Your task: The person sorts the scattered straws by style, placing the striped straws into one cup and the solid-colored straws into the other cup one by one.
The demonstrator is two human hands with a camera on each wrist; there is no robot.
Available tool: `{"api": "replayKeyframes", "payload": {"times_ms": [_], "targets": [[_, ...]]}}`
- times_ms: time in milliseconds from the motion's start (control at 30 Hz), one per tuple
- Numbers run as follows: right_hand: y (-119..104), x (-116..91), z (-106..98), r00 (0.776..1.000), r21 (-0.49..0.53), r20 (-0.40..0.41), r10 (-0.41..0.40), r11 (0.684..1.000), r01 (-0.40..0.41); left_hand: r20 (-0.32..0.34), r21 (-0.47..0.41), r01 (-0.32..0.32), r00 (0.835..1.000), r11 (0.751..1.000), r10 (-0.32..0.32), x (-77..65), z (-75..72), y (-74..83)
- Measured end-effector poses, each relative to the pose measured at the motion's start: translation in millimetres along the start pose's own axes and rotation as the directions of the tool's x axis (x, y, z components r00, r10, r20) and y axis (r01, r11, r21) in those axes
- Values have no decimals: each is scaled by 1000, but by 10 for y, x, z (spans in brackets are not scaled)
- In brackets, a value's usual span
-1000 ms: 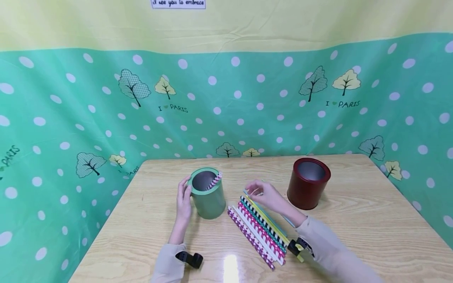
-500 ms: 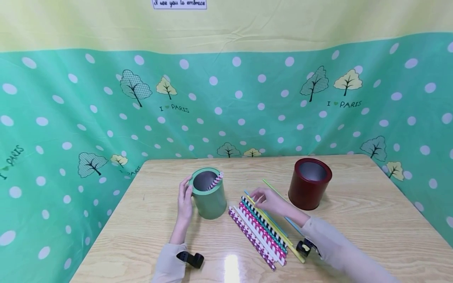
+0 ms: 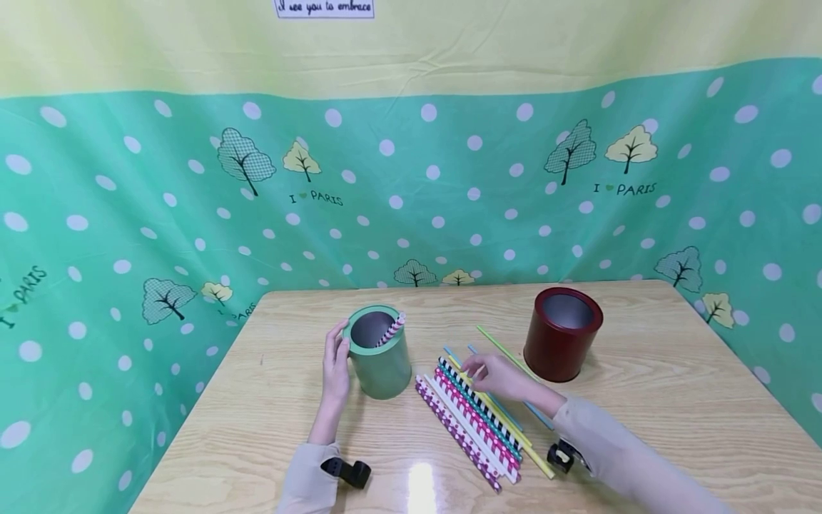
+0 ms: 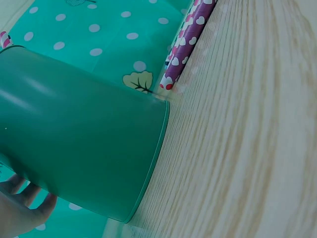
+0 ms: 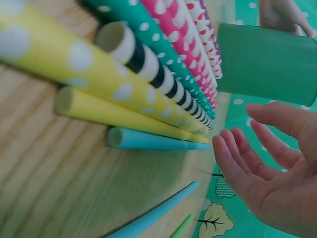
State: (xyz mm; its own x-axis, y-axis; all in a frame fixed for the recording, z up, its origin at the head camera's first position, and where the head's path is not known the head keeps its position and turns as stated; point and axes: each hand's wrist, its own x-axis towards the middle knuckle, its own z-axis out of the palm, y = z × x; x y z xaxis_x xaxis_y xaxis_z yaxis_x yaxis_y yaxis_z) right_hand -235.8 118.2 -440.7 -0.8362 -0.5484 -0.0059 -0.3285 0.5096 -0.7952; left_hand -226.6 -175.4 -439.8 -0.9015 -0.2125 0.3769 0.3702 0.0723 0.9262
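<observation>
A green can [image 3: 382,371] stands on the table with a purple-and-white striped paper straw [image 3: 392,330] leaning out of its mouth. My left hand [image 3: 335,364] rests against the can's left side, fingers by the rim; in the left wrist view its fingertips touch the wall. Beside the can lies a row of patterned paper straws: purple with hearts [image 4: 190,42], pink-and-white [image 5: 171,29], black-and-white striped [image 5: 153,67], yellow dotted [image 5: 79,57] and others. Over their far ends hovers my right hand [image 3: 497,376]; the right wrist view shows its thumb and fingers spread, holding nothing.
A dark red can [image 3: 557,350] stands upright at the right. Between it and the row lie a green straw [image 3: 504,348] and a separate blue straw [image 5: 158,210]. A polka-dot curtain [image 3: 437,193] hangs behind the wooden table [image 3: 257,428].
My right hand has drawn right and a little toward me, uncovering the far ends of the green and blue straws. My left hand stays at the green can.
</observation>
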Motion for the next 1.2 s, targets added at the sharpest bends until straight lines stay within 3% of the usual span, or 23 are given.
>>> {"api": "replayKeyframes", "payload": {"times_ms": [267,667,1200], "targets": [[68,-19,16,1000,-48,14,2,999,-1,6,24,0,1000,1000,0,-44,34,133],[141,-35,23,999,-56,37,4,998,-2,7,24,6,1000,1000,-6,-46,35,140],[196,-56,83,1000,-76,7,-24,997,24,-6,25,-6,1000,1000,6,-46,42,139]]}}
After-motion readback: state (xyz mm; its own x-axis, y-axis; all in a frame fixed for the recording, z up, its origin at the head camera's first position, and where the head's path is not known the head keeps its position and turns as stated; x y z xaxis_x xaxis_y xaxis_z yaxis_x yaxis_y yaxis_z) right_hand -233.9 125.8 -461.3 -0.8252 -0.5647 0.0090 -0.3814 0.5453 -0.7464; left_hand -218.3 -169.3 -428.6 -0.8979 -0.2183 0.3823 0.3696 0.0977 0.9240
